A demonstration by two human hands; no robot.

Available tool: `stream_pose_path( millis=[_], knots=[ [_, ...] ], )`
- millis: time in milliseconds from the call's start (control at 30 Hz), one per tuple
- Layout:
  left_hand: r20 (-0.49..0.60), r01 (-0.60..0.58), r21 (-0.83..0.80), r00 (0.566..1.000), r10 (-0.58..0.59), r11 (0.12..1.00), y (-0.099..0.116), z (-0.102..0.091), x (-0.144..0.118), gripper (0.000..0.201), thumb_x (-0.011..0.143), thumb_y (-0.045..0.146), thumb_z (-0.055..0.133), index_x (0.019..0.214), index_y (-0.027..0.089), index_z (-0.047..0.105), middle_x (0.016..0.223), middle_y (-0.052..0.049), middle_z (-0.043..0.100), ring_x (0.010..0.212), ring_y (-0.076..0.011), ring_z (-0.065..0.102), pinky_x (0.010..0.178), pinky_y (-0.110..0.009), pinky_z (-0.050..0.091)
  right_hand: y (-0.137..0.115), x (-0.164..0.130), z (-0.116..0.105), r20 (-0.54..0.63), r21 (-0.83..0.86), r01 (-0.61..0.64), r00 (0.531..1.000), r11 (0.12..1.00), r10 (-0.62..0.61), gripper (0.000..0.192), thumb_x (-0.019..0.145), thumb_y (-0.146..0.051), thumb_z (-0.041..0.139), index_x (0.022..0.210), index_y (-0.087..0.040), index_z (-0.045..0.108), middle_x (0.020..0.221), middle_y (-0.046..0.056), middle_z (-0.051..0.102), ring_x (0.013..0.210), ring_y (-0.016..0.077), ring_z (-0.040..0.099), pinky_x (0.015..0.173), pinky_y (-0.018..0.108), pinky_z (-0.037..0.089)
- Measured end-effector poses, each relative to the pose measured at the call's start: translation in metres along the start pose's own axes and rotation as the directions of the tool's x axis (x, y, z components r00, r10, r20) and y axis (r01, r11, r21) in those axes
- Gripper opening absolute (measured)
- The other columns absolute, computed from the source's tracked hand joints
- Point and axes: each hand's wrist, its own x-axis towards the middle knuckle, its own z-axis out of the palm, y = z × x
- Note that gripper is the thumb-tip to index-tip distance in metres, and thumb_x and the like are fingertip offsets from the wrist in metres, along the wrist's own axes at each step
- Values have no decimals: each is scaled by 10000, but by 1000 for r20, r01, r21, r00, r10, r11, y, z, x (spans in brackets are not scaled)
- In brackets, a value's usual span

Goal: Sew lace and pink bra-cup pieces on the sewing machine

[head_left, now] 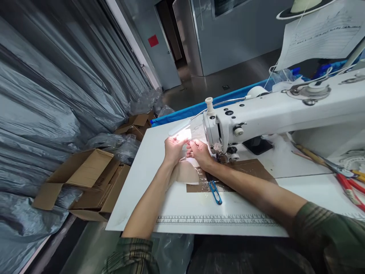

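Head view here: there's a beige fabric piece point(184, 172) lying on the white tabletop point(148, 160), just left of the sewing machine point(273, 110). It sits right below and between both wrists, and its far end runs up under the hands. Long axis looks like it goes roughly from the near edge of the tabletop up toward the machine's needle area, though the far end is washed out by the lamp glare so I can't tell where it actually stops.

Left hand point(172, 147) and right hand point(200, 151) are close together, nearly touching, fingers pinched on something small and thin at the bright spot. Probably the fabric's edge or a thread, I honestly can't tell which. Both are closed in a pinch, not flat.

Just beside the right forearm there's a pair of blue thread snips point(214, 192), lying on a brown taped patch point(251, 167), tips pointing away from the machine, toward the near edge. A printed ruler point(216, 220) runs along the front edge of the tabletop.

Further right, red-handled tools point(349, 188) lie near the machine base. On the floor to the left, open cardboard boxes point(85, 182) sit against grey plastic sheeting point(51, 95).
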Motion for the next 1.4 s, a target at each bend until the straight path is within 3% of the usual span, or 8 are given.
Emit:
stream_pose_path(
  millis=[133,267,600,733,933,1133,1267,1400],
  knots=[
    [-14,-64,117,998,66,991,7,-6,7,176,586,205,792,679,139,658,611,5,649,662,-175,632,630,-257,493,3,3,0,-35,-2,-4,999,1000,4,188,859,-298,447,868,-149,561,673,17,595,509,108,570,512,260,540],
    [26,-84,206,996,81,975,2,-10,2,222,643,239,771,815,125,690,739,-46,715,754,-207,678,712,-295,523,16,2,-13,-47,-33,-26,999,999,24,212,825,-330,490,879,-150,589,627,0,590,504,100,574,500,216,503],
    [97,-54,147,994,40,988,2,-15,-1,445,591,237,805,1010,134,697,1008,-87,733,831,-181,688,763,-285,544,31,4,-29,-51,-142,-17,999,990,10,210,805,-342,500,836,-165,608,625,-7,607,504,94,576,525,209,470],
    [121,-9,256,992,-23,967,7,-51,3,421,595,232,787,1002,148,715,991,-82,729,753,-159,657,662,-251,527,29,0,-28,-29,-182,4,1000,983,-10,187,800,-325,494,823,-167,590,606,-10,591,485,95,550,492,215,461],
    [328,77,325,926,-188,943,8,-138,7,393,603,335,854,963,202,770,998,-100,729,806,-187,652,735,-295,550,25,-3,-25,-20,-219,10,1000,976,-15,199,775,-345,520,812,-159,581,618,-12,579,452,84,519,434,208,445],
    [249,150,258,944,-215,954,-4,-187,0,329,525,412,897,773,226,790,882,-104,727,758,-216,656,684,-341,591,20,-6,-23,-32,-241,5,999,971,-13,225,751,-364,538,820,-156,588,616,-18,561,443,76,498,404,201,432],
    [282,167,236,931,-231,957,-6,-187,2,335,533,391,890,810,230,792,872,-98,726,736,-195,657,664,-310,588,20,-6,-24,-41,-251,-15,999,968,5,238,758,-376,542,831,-154,590,633,-14,564,456,74,500,408,198,433],
    [402,113,241,893,-205,964,1,-154,14,274,599,353,851,835,229,790,878,-102,728,748,-204,670,643,-299,573,18,-8,-23,-40,-255,-19,999,967,9,245,771,-381,541,839,-152,594,613,-19,558,449,74,493,401,194,419]
  ],
)
